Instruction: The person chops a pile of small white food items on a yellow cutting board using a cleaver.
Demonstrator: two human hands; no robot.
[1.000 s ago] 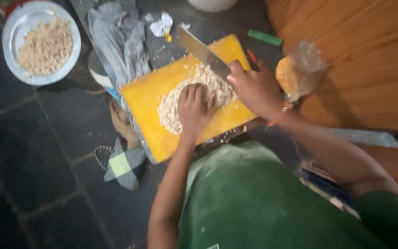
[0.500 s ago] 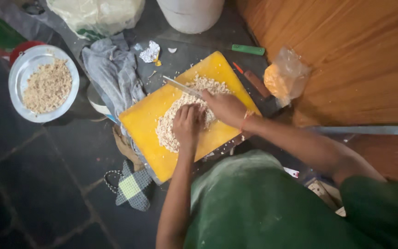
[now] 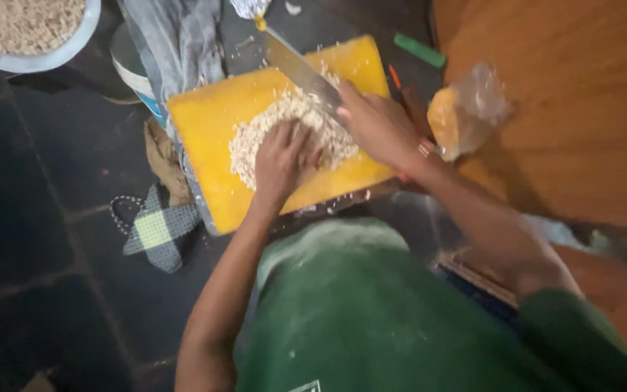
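A yellow cutting board (image 3: 208, 123) lies on the dark tiled floor with a pile of pale chopped bits (image 3: 252, 134) in its middle. My left hand (image 3: 281, 156) presses fingers-down into the pile. My right hand (image 3: 379, 127) grips the handle of a large knife (image 3: 299, 69), whose blade slants up to the left over the far side of the pile. My green-clothed lap fills the lower part of the view.
A metal bowl (image 3: 30, 62) of chopped bits sits at top left. Grey cloth (image 3: 175, 36) lies behind the board. A clear bag with orange contents (image 3: 451, 120) leans by a wooden surface (image 3: 567, 109) at right. A checkered pot holder (image 3: 155, 229) lies left.
The view has shifted closer to the board. The knife blade, laid low across the pile half a second ago, is raised and slanted again; my left hand stays on the pile.
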